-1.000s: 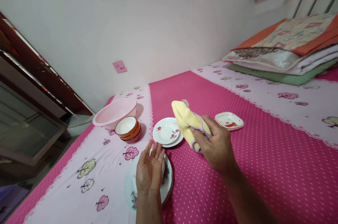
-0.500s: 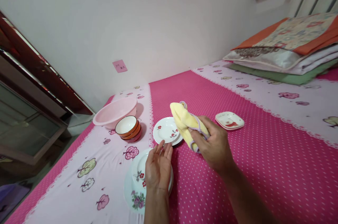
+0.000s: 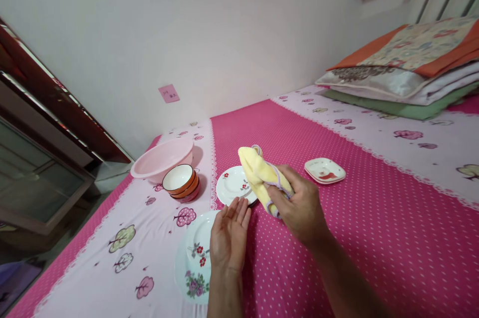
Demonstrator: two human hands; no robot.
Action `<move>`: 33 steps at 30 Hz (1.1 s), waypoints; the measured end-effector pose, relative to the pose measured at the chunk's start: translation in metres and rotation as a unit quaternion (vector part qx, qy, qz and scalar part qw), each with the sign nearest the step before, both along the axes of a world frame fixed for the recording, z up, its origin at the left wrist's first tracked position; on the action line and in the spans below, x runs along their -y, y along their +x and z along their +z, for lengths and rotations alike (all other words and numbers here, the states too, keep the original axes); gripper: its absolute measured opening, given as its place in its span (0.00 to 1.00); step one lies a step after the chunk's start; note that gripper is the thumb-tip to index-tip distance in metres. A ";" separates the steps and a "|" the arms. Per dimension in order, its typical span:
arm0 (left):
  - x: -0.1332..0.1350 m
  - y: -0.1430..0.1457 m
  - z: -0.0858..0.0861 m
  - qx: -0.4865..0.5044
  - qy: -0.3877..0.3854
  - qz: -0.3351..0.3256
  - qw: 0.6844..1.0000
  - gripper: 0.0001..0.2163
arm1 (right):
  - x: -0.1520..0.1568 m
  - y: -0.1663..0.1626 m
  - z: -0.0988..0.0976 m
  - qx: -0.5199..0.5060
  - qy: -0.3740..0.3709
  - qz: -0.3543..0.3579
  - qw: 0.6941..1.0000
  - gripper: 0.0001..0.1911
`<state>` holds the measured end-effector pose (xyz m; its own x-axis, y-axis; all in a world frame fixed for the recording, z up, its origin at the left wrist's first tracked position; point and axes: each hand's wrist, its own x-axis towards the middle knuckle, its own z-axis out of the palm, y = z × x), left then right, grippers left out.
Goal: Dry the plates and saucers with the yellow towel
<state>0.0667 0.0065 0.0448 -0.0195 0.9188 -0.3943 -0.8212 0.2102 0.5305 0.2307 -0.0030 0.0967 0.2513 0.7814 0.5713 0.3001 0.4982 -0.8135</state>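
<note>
My right hand grips a folded yellow cloth with purple edging and holds it up. Palm up and fingers stretched out, my left hand has nothing in it. Its fingertips reach the near edge of a stack of white plates with red flowers; whether they touch cannot be made out. The cloth partly covers that stack's right side. Beneath my left wrist lie a flowered white plate and a larger pale green plate, both partly hidden by the hand and forearm.
At the left stand several stacked orange bowls and a pink basin. A small squarish dish sits to the right on the pink dotted bedspread. Folded bedding is piled at the far right. A wall closes the back.
My left hand has shifted slightly right, its palm turning further upward. The yellow cloth in my right hand has moved a little left. The dishes stay in place.
</note>
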 end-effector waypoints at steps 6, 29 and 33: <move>0.004 0.006 -0.003 -0.010 0.001 -0.076 0.997 0.13 | 0.001 0.001 0.000 -0.001 0.000 -0.001 1.000 0.08; 0.005 -0.030 0.023 0.024 0.041 0.035 0.998 0.12 | 0.065 0.026 0.032 0.134 0.041 -0.030 0.990 0.13; 0.009 -0.038 0.032 0.034 0.053 0.052 0.997 0.13 | 0.076 0.046 0.005 0.156 -0.094 0.028 0.983 0.08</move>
